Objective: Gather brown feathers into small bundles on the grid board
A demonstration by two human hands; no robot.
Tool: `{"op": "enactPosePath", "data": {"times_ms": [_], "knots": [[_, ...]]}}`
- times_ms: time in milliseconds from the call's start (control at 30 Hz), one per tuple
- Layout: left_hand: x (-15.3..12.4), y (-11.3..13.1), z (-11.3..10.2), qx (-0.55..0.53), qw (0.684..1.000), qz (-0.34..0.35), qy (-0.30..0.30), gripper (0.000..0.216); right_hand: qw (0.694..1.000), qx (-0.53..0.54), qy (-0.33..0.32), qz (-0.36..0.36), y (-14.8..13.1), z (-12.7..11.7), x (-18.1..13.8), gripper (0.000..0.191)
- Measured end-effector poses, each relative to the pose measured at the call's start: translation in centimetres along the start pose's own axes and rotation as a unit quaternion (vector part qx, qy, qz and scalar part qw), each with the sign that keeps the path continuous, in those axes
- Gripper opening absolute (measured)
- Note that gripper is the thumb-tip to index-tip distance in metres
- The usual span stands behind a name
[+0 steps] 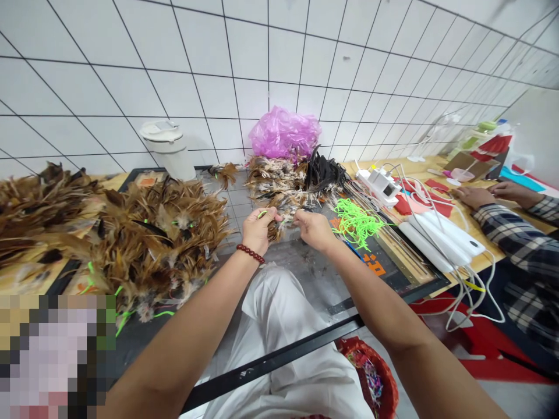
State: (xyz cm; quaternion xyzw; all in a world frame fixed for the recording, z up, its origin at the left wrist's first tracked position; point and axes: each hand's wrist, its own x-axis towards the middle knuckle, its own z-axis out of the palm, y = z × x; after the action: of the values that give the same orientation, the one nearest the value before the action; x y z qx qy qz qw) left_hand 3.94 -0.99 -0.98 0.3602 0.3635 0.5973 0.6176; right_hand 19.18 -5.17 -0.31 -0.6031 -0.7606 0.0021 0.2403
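Note:
My left hand [257, 228], with a dark red bead bracelet at the wrist, is closed on a small brown feather bunch [276, 231]. A bit of bright green shows at its thumb. Just to the right, my right hand [313, 229] is pinched, its fingertips facing the bunch; what lies between them is too small to make out. Behind both hands lies a pile of brown and white feathers [275, 180], with black feathers [324, 173] at its right. Bright green cords [357, 222] lie tangled to the right of my right hand.
Large brown feather heaps [152, 233] cover the left side. A white lidded cup [168, 148] and a pink plastic bag [286, 132] stand by the tiled wall. A power strip [379, 183] and white cables lie right, near another person's hands [474, 196]. A red basket [386, 378] sits below.

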Motion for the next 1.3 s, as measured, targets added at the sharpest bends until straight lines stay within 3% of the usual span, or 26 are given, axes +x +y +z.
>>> {"op": "enactPosePath", "data": {"times_ms": [167,333,433,567,733,833,967,1033,1167,1300], "knots": [[-0.2,0.2,0.1,0.009,1.000,-0.002,-0.013,0.037,1.000,0.014,0.022,0.003,0.3,-0.2,0.0,0.017],[-0.5,0.0,0.4,0.030,0.999,0.008,-0.034,0.034,0.983,0.179,0.036,-0.023,-0.1,-0.5,0.0,0.040],[-0.5,0.0,0.4,0.036,0.998,0.019,-0.046,0.033,0.960,0.278,0.031,0.008,-0.5,-0.2,0.2,0.033],[-0.5,0.1,0.5,0.043,0.997,0.017,-0.055,0.033,0.942,0.333,0.020,0.034,-0.6,0.2,0.4,0.031],[-0.3,0.6,0.6,0.020,0.999,0.027,-0.042,0.032,0.948,0.297,0.098,0.057,0.1,-0.3,0.5,0.026],[-0.1,1.4,0.8,0.047,0.995,0.078,-0.029,0.024,0.959,0.224,0.161,0.066,0.7,-0.4,0.6,0.023],[-0.7,2.7,1.4,0.094,0.984,0.147,0.032,0.017,0.965,0.141,0.213,0.054,1.3,-0.4,0.6,0.023],[-1.5,3.2,1.8,0.132,0.985,0.107,0.012,0.015,0.965,0.115,0.232,0.034,1.2,-0.5,0.6,0.025],[-3.4,3.8,2.5,0.161,0.972,-0.126,-0.117,0.028,0.970,0.049,0.237,-0.038,0.4,-0.6,0.3,0.027],[-4.7,3.9,2.4,0.051,0.969,-0.217,-0.109,0.036,0.973,0.004,0.208,-0.102,-0.7,-0.6,-0.1,0.029]]}}
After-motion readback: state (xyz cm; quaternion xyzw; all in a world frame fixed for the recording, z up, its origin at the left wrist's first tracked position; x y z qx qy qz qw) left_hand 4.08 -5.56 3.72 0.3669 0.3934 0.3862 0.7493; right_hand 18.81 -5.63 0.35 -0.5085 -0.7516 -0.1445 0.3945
